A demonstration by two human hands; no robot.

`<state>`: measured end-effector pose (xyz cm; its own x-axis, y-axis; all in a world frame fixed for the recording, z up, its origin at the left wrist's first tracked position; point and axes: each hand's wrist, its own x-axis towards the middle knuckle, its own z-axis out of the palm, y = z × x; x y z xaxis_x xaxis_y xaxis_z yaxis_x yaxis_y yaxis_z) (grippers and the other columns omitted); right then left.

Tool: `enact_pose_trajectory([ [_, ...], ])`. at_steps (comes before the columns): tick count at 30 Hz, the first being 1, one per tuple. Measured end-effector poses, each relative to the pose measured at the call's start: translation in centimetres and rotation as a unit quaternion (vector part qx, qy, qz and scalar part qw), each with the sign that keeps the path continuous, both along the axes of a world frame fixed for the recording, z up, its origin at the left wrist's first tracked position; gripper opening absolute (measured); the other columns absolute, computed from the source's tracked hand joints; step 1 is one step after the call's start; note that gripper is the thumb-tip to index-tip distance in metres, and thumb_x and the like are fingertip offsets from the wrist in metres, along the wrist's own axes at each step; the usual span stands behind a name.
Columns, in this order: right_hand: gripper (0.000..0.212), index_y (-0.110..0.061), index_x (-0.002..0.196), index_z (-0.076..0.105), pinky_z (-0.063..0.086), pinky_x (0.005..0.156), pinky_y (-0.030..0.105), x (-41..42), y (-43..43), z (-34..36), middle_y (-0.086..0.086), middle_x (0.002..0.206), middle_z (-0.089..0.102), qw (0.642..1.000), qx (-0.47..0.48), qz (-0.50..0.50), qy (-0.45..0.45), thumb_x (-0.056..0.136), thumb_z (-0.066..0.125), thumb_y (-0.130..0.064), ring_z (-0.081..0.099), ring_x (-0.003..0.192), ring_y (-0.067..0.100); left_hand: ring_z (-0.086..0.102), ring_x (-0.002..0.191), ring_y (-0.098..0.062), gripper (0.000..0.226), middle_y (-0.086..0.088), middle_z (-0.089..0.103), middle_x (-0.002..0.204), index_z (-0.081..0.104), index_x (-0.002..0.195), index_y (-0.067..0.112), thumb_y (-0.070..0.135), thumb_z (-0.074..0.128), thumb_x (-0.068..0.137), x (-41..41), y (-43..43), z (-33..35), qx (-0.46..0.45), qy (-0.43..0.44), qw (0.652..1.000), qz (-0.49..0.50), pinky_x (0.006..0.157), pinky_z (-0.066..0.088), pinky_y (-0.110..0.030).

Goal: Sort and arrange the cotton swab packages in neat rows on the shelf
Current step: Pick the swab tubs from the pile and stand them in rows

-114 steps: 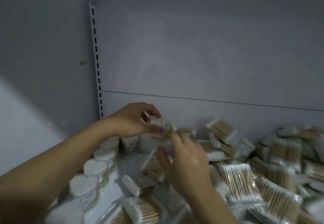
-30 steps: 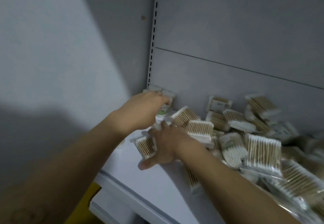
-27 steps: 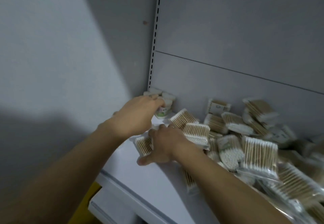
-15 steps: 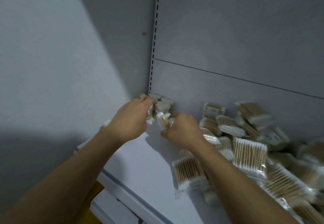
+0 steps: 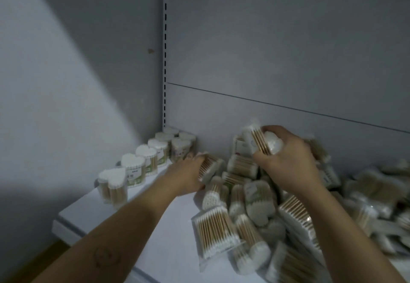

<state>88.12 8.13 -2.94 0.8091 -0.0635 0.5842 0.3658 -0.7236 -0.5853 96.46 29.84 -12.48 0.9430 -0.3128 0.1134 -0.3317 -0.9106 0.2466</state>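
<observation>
A loose pile of cotton swab packages [image 5: 261, 207] covers the right half of the white shelf [image 5: 155, 227]. Along the shelf's left edge stands a row of heart-shaped swab tubs [image 5: 142, 165], upright, running back to the corner. My left hand [image 5: 188, 176] grips a flat bag of wooden-stick swabs [image 5: 208, 167] at the pile's left edge. My right hand [image 5: 286, 160] holds a swab package [image 5: 264, 143] lifted above the pile near the back panel.
A slotted upright rail [image 5: 164, 61] runs up the back corner. The grey back panel [image 5: 288, 61] and the left side wall [image 5: 66, 83] close in the shelf. The shelf's front edge [image 5: 66, 227] drops off at the lower left.
Both hands have left the tubs in the back corner and moved right into the pile. Each now grips a package. The tub row is uncovered.
</observation>
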Motion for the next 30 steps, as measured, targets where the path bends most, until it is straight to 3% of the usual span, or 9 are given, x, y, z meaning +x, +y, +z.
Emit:
enact_pose_trajectory([
  [7, 0.052, -0.040, 0.119, 0.054, 0.049, 0.082, 0.035, 0.4, -2.7, -0.4, -0.009, 0.103, 0.065, 0.993, -0.103, -0.027, 0.040, 0.072, 0.071, -0.024, 0.059, 0.091, 0.022, 0.059, 0.107, -0.028, 0.058, -0.007, 0.061, 0.123, 0.044, 0.133, 0.029, 0.051, 0.065, 0.083, 1.2, -0.8, -0.3, -0.097, 0.003, 0.995, -0.001, 0.085, 0.050, -0.038],
  [11, 0.053, -0.037, 0.134, 0.045, 0.027, 0.110, 0.048, 0.9, -3.5, -1.3, -0.011, 0.131, 0.056, 0.952, -0.298, -0.051, 0.035, 0.085, 0.059, -0.024, 0.053, 0.114, 0.022, 0.057, 0.111, -0.028, 0.066, -0.010, 0.056, 0.125, 0.043, 0.136, 0.023, 0.046, 0.071, 0.081, 1.6, -0.9, 0.3, -0.112, 0.019, 0.994, 0.006, 0.089, 0.050, -0.038],
  [13, 0.057, -0.038, 0.140, 0.039, 0.019, 0.112, 0.050, 1.2, -3.3, -2.3, -0.013, 0.138, 0.051, 0.907, -0.414, -0.069, 0.032, 0.087, 0.052, -0.022, 0.048, 0.123, 0.021, 0.059, 0.107, -0.025, 0.053, -0.009, 0.060, 0.122, 0.051, 0.130, 0.021, 0.043, 0.066, 0.085, 1.6, -1.0, 0.6, -0.090, 0.018, 0.996, -0.003, 0.086, 0.050, -0.036],
  [15, 0.059, -0.041, 0.141, 0.035, -0.003, 0.112, 0.057, 1.4, -3.1, -3.3, -0.015, 0.145, 0.042, 0.870, -0.487, -0.056, 0.053, 0.086, 0.053, -0.026, 0.041, 0.131, 0.020, 0.059, 0.108, -0.025, 0.042, -0.009, 0.064, 0.120, 0.058, 0.125, 0.017, 0.039, 0.061, 0.090, 1.3, -1.1, 1.2, -0.093, -0.016, 0.995, -0.012, 0.087, 0.050, -0.036],
  [18, 0.077, -0.044, 0.147, 0.019, -0.036, 0.094, 0.057, 1.9, -3.5, -3.5, -0.013, 0.153, 0.031, 0.841, -0.527, -0.029, 0.116, 0.080, 0.057, -0.039, 0.027, 0.140, 0.018, 0.056, 0.114, -0.024, 0.041, -0.008, 0.061, 0.124, 0.059, 0.126, 0.018, 0.041, 0.056, 0.092, 0.4, -1.8, 2.6, -0.126, -0.072, 0.989, -0.029, 0.093, 0.047, -0.038],
  [21, 0.096, -0.047, 0.149, 0.001, -0.043, 0.084, 0.055, 2.2, -3.7, -3.0, -0.006, 0.159, 0.021, 0.807, -0.569, -0.006, 0.158, 0.072, 0.058, -0.057, 0.017, 0.145, 0.022, 0.044, 0.125, -0.023, 0.047, -0.003, 0.049, 0.134, 0.050, 0.134, 0.026, 0.049, 0.053, 0.093, -1.1, -3.0, 3.5, -0.109, -0.058, 0.989, -0.082, 0.100, 0.040, -0.034],
  [23, 0.097, -0.049, 0.148, 0.005, -0.038, 0.090, 0.058, 2.2, -3.9, -2.4, -0.005, 0.160, 0.018, 0.811, -0.552, 0.017, 0.190, 0.066, 0.053, -0.069, 0.014, 0.146, 0.021, 0.038, 0.129, -0.022, 0.048, -0.001, 0.043, 0.139, 0.045, 0.138, 0.030, 0.049, 0.052, 0.094, -2.1, -3.5, 3.6, -0.097, -0.037, 0.988, -0.115, 0.102, 0.036, -0.035],
  [26, 0.088, -0.047, 0.148, 0.020, -0.029, 0.104, 0.056, 1.4, -4.2, -1.6, -0.006, 0.160, 0.019, 0.856, -0.468, 0.035, 0.217, 0.071, 0.048, -0.080, 0.011, 0.147, 0.014, 0.036, 0.130, -0.022, 0.044, 0.000, 0.041, 0.142, 0.043, 0.139, 0.029, 0.041, 0.050, 0.097, -2.7, -3.1, 3.5, -0.078, -0.046, 0.991, -0.102, 0.106, 0.035, -0.040],
  [30, 0.072, -0.041, 0.145, 0.033, -0.024, 0.109, 0.055, -0.3, -3.7, -1.8, -0.008, 0.156, 0.028, 0.895, -0.425, 0.010, 0.132, 0.081, 0.043, -0.073, 0.013, 0.146, 0.011, 0.039, 0.129, -0.024, 0.043, -0.003, 0.045, 0.140, 0.043, 0.140, 0.027, 0.033, 0.050, 0.098, -2.7, -1.4, 3.4, -0.042, -0.050, 0.996, -0.053, 0.105, 0.036, -0.038],
])
